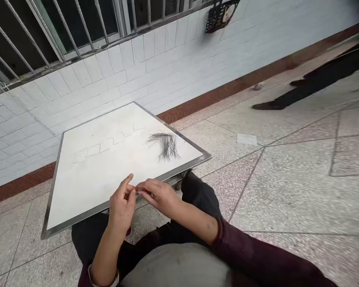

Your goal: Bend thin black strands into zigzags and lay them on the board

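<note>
A white board with a metal rim (86,187) rests tilted over my knees. A loose bundle of dark hair strands (165,144) lies near its right corner. A thin zigzag line of single strands (104,146) runs across the board's middle. My left hand (122,205) and my right hand (158,195) meet at the board's near edge. Both pinch their fingertips together where they touch. What they pinch is too fine to see.
A white tiled wall (155,71) with a barred window (62,28) stands behind the board. A dark hanging object (219,15) is on the wall. Another person's dark-trousered legs and shoes (311,85) cross the speckled floor at the upper right.
</note>
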